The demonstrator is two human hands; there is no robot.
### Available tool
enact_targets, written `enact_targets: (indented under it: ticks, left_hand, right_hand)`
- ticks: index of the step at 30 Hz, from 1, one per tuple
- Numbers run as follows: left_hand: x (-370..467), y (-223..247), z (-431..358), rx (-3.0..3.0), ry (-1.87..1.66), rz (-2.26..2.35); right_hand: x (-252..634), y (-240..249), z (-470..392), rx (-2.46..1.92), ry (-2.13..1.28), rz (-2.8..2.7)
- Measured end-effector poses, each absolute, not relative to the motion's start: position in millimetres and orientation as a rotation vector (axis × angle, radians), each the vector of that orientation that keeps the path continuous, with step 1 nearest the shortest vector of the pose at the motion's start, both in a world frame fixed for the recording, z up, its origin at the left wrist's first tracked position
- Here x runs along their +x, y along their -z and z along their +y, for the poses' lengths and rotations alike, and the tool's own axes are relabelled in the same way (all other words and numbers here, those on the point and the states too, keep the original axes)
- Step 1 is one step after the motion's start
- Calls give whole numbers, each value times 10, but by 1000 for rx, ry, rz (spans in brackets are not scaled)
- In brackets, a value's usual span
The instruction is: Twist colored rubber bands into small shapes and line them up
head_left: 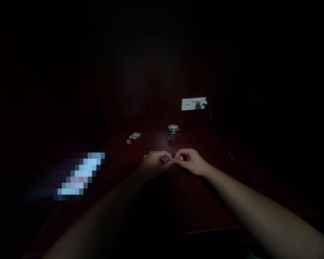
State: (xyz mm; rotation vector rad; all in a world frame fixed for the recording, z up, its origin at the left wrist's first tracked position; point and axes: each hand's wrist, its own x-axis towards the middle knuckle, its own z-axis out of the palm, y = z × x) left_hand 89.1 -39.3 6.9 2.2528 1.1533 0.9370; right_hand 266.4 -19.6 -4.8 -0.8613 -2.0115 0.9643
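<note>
While fingers [181, 163] meet, the jar [173, 134] stands upright, lid up.

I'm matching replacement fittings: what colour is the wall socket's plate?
White, though dimly lit; the socket plate shows best in the head view.

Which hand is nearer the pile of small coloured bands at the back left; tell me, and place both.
Left. The left hand is in front of the pile of bands, slightly to its right; the right hand is also in front but farther right.
</note>
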Motion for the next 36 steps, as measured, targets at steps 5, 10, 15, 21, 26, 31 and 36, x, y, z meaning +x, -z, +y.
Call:
enact_targets:
  ticks: [5, 10, 15, 21, 26, 31, 36]
  left_hand:
    - [895, -64, -403, 2227, -961, 1168]
    - [894, -54, -409, 2207, -998, 1199]
    - [893, -32, -375, 2212, -1009, 1213]
    - [889, -43, -385, 2204, -959, 1222]
    - [888, -64, -393, 2221, -970, 1256]
    - [891, -80, -405, 2230, -966, 1287]
    - [884, -85, -410, 2234, -976, 1271]
  right_hand:
    - [2668, 62, -191, -850, -965, -2006]
    - [2673, 60, -194, -833, -966, -1987]
    - [2674, 49, -202, -836, -974, -1993]
    - [2680, 76, -189, -826, -986, -1997]
    - [2671, 65, -198, -818, -976, -2000]
    - [2674, 45, -211, -825, -962, -2005]
    - [2671, 40, -218, -837, -950, -2003]
